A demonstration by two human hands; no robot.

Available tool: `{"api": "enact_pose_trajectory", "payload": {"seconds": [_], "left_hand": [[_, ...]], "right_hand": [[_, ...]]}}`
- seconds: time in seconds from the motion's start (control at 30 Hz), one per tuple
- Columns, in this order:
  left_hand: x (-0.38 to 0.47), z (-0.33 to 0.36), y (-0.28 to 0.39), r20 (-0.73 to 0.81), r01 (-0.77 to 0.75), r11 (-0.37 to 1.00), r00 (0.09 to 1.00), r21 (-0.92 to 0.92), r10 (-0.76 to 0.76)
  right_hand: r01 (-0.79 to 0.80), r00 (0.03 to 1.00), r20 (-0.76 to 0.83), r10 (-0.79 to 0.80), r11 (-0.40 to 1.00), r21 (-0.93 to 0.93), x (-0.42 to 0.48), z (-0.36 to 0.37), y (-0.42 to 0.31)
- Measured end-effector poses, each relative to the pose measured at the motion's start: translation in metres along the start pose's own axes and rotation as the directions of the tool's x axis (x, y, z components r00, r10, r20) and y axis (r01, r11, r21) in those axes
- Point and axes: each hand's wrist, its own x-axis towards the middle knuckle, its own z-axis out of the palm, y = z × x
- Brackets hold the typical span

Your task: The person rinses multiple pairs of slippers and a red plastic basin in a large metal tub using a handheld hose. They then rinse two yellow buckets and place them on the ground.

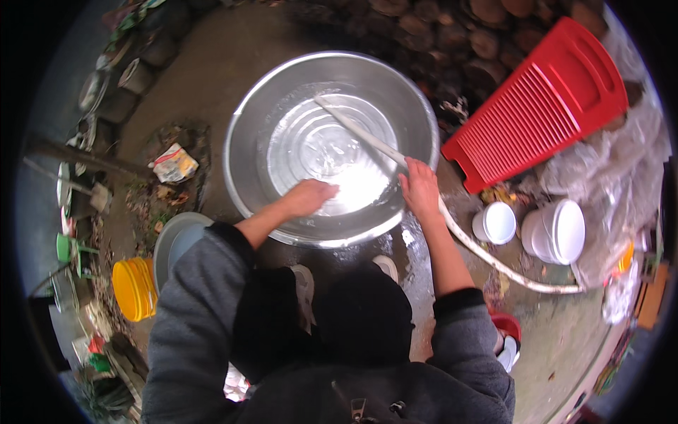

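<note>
A wide metal basin (pixel 249 143) stands on the wet ground in front of me, with a little water and bright glare over its ringed bottom. A white hose (pixel 365 135) runs over the basin's right rim, its end lying inside towards the back. Near that rim my right hand (pixel 420 188) grips the hose, fingers lying over it. My left hand (pixel 312 197) reaches over the near rim into the basin, back of the hand up. Its fingers are blurred and partly turned under, so whether it holds anything is hidden.
A red plastic washboard (pixel 535 111) leans to the right, near stacked logs (pixel 418 24). Two white buckets (pixel 556 233) stand below it beside plastic sheeting (pixel 609 175). At left are a grey basin (pixel 177 233), a yellow bucket (pixel 132 289) and a crumpled package (pixel 176 163).
</note>
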Motion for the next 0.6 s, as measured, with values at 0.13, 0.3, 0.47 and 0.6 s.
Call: {"api": "enact_pose_trajectory", "payload": {"seconds": [0.13, 0.3, 0.47, 0.6], "left_hand": [[0.007, -0.001, 0.001, -0.044, -0.075, 0.980, 0.995, 0.182, 0.085], [-0.011, 0.019, -0.032, 0.101, -0.031, 0.974, 0.995, 0.222, 0.008], [0.001, 0.111, -0.035, 0.169, -0.303, 0.877, 0.952, 0.373, 0.257], [0.019, 0.151, -0.025, 0.224, -0.401, 0.822, 0.915, 0.405, 0.336]], "right_hand": [[-0.140, 0.896, 0.370, 0.246, 0.946, -0.291, 0.057, 0.056, -0.007], [-0.287, 0.834, 0.457, 0.309, 0.951, -0.118, 0.068, 0.021, -0.001], [-0.330, 0.880, 0.377, 0.289, 0.943, 0.047, 0.060, -0.063, -0.009], [-0.428, 0.845, 0.391, 0.365, 0.900, 0.084, 0.044, -0.092, -0.023]]}}
